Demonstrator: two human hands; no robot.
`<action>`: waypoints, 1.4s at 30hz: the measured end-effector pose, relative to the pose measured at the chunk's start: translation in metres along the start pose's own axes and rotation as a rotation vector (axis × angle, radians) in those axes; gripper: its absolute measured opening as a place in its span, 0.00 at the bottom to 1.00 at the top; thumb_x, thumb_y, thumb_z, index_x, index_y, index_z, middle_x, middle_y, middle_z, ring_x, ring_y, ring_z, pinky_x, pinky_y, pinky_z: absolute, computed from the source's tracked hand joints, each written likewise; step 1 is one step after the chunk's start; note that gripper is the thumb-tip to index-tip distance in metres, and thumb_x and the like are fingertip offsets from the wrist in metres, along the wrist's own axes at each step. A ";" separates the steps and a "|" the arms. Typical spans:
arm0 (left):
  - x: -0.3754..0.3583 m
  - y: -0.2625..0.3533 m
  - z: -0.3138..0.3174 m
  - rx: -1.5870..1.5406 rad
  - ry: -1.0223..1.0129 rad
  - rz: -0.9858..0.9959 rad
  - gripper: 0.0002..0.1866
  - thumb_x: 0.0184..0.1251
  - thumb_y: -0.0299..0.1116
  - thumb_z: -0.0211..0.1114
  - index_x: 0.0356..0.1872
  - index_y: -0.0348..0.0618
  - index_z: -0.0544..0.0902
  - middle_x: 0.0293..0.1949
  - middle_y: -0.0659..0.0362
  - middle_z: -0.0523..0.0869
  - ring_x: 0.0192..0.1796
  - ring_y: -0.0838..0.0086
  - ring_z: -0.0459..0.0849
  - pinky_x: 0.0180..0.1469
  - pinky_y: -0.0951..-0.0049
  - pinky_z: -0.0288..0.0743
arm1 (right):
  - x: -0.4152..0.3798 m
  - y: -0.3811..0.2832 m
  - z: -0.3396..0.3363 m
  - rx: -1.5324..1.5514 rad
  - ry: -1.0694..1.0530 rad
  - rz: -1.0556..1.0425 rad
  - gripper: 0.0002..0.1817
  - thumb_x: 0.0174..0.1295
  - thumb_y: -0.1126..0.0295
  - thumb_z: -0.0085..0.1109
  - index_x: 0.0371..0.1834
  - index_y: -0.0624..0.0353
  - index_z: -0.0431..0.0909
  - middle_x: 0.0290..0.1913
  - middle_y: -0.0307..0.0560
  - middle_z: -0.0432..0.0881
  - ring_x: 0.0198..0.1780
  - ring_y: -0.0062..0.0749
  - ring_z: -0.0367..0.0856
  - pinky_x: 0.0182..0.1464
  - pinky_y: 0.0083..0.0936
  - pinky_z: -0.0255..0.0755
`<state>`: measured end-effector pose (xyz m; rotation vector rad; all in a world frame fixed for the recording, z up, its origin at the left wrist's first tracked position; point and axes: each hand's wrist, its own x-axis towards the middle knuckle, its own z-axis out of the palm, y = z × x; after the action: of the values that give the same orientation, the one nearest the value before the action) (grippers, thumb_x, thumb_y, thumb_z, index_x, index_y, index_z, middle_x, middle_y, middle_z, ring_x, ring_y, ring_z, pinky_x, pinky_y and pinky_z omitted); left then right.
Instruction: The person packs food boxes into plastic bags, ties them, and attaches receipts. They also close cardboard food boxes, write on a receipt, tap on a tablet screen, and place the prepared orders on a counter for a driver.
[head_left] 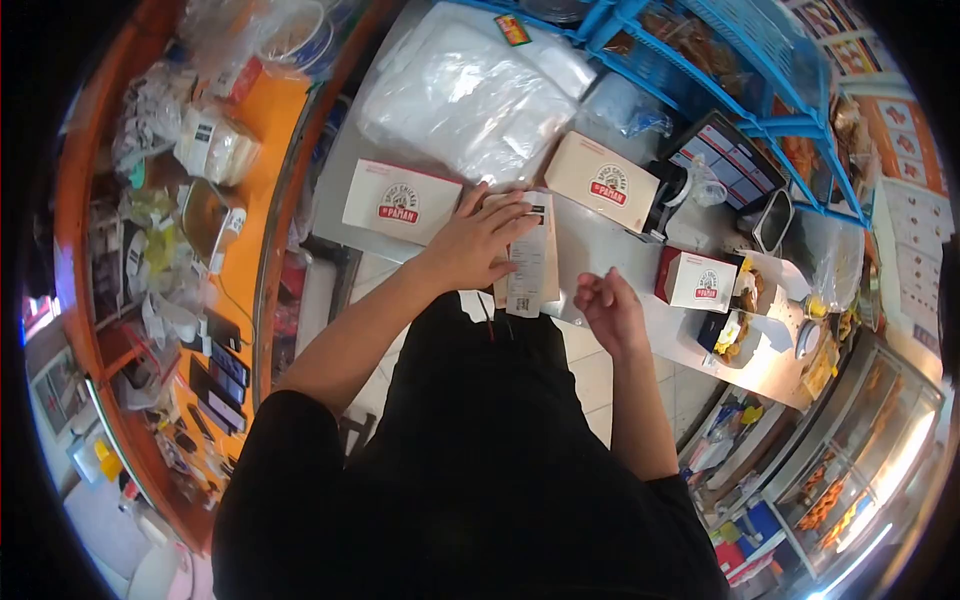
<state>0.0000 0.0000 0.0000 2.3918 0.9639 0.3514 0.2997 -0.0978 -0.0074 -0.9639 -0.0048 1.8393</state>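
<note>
My left hand (475, 240) lies over a long printed receipt (525, 262), its fingers stretched out and pressing on the paper. Under the receipt is a light brown paper piece (550, 270), perhaps a bag, at the steel table's front edge. To the left of that hand sits a white printed food box (402, 203), closed. Another closed box (602, 182) lies to the right, beyond the receipt. My right hand (612, 308) hovers at the table's front edge with loosely curled fingers, and nothing shows in it.
Stacked clear plastic bags (470, 90) cover the table's back. A tablet screen (727, 160) stands at right under a blue plastic rack (740, 60). Nearer are a red-and-white box (698, 280) and open food boxes (740, 335). An orange counter (262, 150) with phones (218, 385) runs along the left.
</note>
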 end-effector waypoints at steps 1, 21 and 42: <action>0.004 0.006 0.001 -0.002 0.022 -0.007 0.48 0.54 0.45 0.81 0.77 0.52 0.69 0.76 0.55 0.73 0.83 0.62 0.64 0.84 0.36 0.44 | 0.001 -0.006 0.015 -0.193 -0.141 0.060 0.26 0.82 0.53 0.53 0.34 0.66 0.83 0.47 0.56 0.90 0.44 0.36 0.85 0.52 0.31 0.78; -0.016 -0.005 0.003 -0.034 0.114 -0.098 0.56 0.54 0.48 0.82 0.83 0.50 0.60 0.77 0.55 0.73 0.83 0.68 0.63 0.84 0.46 0.47 | 0.053 -0.014 0.137 -2.727 0.251 0.208 0.29 0.74 0.42 0.58 0.49 0.60 0.88 0.36 0.56 0.91 0.40 0.51 0.92 0.43 0.45 0.85; 0.056 -0.060 -0.055 -0.134 0.461 -0.184 0.14 0.65 0.21 0.64 0.51 0.36 0.81 0.59 0.43 0.82 0.64 0.45 0.79 0.66 0.55 0.75 | -0.011 -0.025 0.004 -2.146 0.607 -0.443 0.33 0.74 0.54 0.58 0.79 0.55 0.68 0.74 0.56 0.75 0.77 0.51 0.69 0.79 0.66 0.48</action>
<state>-0.0171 0.0965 0.0136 2.1193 1.3035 0.8927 0.3179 -0.0926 0.0120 -2.4634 -1.8842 0.4138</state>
